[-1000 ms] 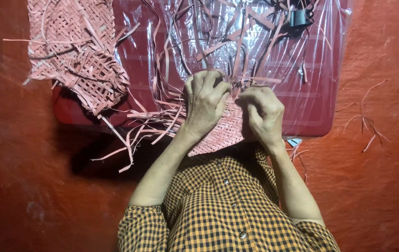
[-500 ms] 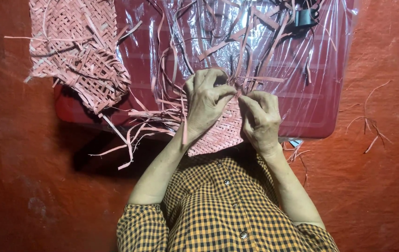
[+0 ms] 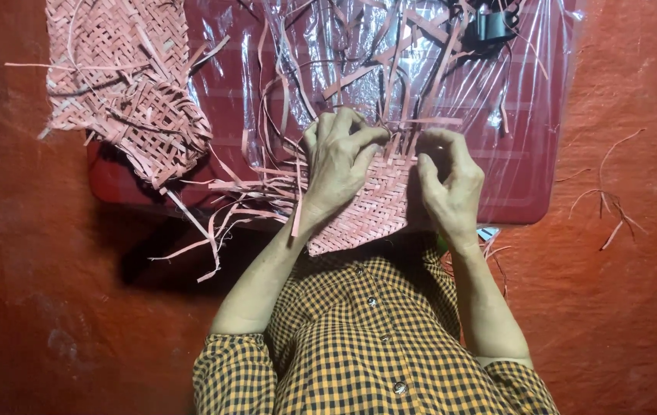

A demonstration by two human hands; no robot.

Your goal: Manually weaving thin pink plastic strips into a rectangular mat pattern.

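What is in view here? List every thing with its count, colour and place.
woven piece: one, pink, centre, held in both hands over the lap.
woven mat: one, pink, upper left, partly on the tray.
loose strips: many, pink, spread over the plastic sheet and trailing left of the hands.
stray strips: a few, pink, on the floor at right.
plastic sheet: one, clear, over the tray.
tray: one, dark red, top centre, on the floor.
dark object: one, black, top right on the sheet; kind unclear.
floor: red, all round.
shirt: one, orange and black check, bottom centre.
left hand: on the woven piece.
right hand: at the piece's right edge.
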